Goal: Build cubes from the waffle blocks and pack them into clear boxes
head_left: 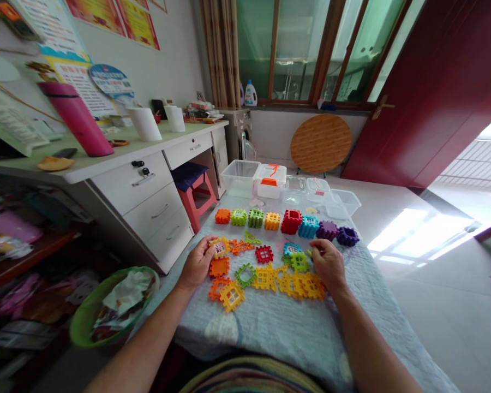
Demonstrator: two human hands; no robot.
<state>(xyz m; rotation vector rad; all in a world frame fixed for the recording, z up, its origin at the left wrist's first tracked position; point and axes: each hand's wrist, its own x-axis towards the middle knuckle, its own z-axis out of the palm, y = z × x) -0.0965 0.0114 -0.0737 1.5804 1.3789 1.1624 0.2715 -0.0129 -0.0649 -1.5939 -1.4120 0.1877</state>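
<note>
A pale blue cloth (278, 322) covers the table, its near edge meeting the person's striped clothing (253, 376). Off the left edge sits a green basket (76, 327). Nearest on the surface, a yellow window panel (232, 296) lies toward the left edge, and overlapping yellow panels (300, 286) stretch toward the right edge. The left hand (198, 262), at the left edge, pinches the side of another yellow panel (221, 248) between thumb and fingers; an orange panel (220, 267) lies just nearer. The right hand (329, 265), toward the right edge, is curled, a green window panel (298, 262) just beside its fingertips; whether it pinches anything cannot be told. Between the hands lies a red panel (264, 254). Beyond, a row of blocks (291, 221), orange through purple, crosses from left to right edge, and clear plastic boxes (237, 185) stand by the far edge. Past the left edge runs a white-drawered desk (159, 210), a pink stool (196, 194) under it. Farther off are a washing machine (234, 131), a round wooden tabletop (321, 143) against the wall, a dark red door (417, 98) and a wood-framed window (298, 52).
</note>
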